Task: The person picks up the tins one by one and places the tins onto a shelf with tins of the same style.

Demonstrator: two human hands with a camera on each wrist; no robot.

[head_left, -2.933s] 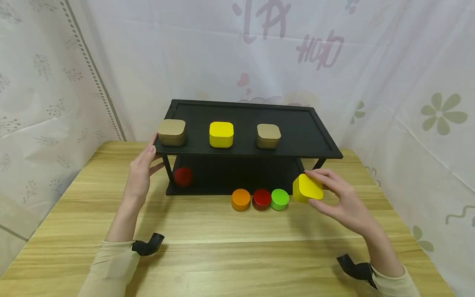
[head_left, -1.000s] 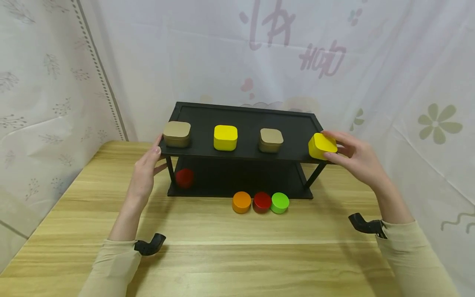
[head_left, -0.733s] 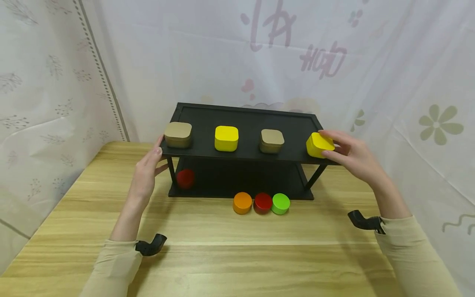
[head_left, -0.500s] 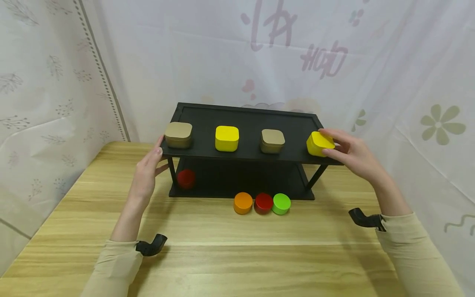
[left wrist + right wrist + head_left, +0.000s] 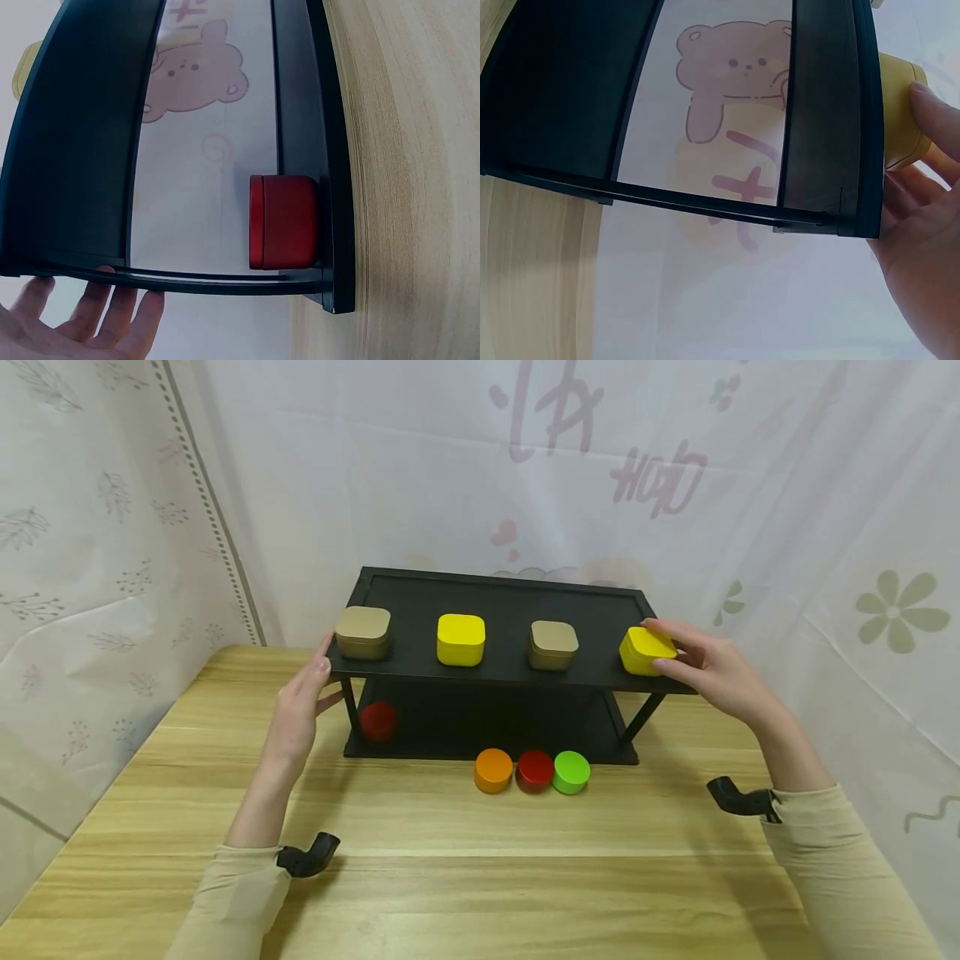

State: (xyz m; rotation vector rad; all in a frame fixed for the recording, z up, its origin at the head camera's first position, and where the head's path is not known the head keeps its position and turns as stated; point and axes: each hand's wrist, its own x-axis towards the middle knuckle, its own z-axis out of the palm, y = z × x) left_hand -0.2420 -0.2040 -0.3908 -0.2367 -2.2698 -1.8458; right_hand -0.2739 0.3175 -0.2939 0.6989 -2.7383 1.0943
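Note:
My right hand (image 5: 716, 672) pinches a rounded-square yellow tin (image 5: 647, 652) between thumb and fingers, at the right front end of the top board of a black two-tier shelf (image 5: 495, 597). In the right wrist view, that yellow tin (image 5: 901, 112) sits close against the board. My left hand (image 5: 294, 714) holds the shelf's left front corner, thumb on the edge; the left wrist view has its fingers (image 5: 90, 311) along the side. Left of the held tin, a gold tin (image 5: 552, 645), another yellow tin (image 5: 461, 640) and a second gold tin (image 5: 363, 632) stand in a row.
A red tin (image 5: 378, 722) sits on the lower tier at the left. On the wooden table (image 5: 480, 893), round orange (image 5: 493, 770), red (image 5: 535, 771) and green (image 5: 572, 772) tins line up before the shelf. A printed white curtain (image 5: 420, 460) hangs behind.
My right hand has raised the yellow tin from in front of the lower tier to the top board's right end, then shifted it slightly left. My left hand has stayed at the shelf corner.

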